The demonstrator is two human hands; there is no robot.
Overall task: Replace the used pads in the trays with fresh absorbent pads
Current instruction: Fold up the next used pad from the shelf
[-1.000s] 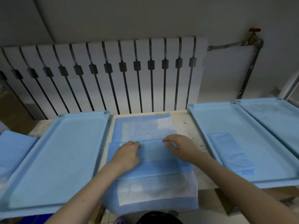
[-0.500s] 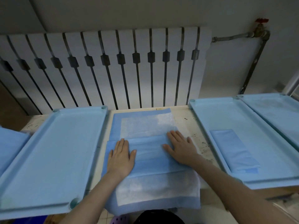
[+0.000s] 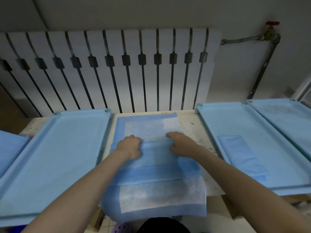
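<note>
A blue absorbent pad (image 3: 156,160) with a white centre lies on the table between two trays, its middle folded over and its near end hanging off the table's front edge. My left hand (image 3: 130,146) and my right hand (image 3: 182,144) sit side by side on the far edge of the folded flap, fingers curled down onto that edge. The light blue tray (image 3: 50,148) on the left holds nothing. In the right tray (image 3: 218,125) lies a small folded blue pad (image 3: 240,153).
A third blue tray (image 3: 286,121) overlaps the right one at the far right. Another blue sheet (image 3: 10,148) shows at the left edge. A white radiator (image 3: 109,69) stands right behind the table, with a pipe and red valve (image 3: 271,24) to its right.
Half a second ago both hands lay flat with straight fingers on the folded flap. Now the fingers are curled at the flap's far edge, and the hands sit slightly farther forward.
</note>
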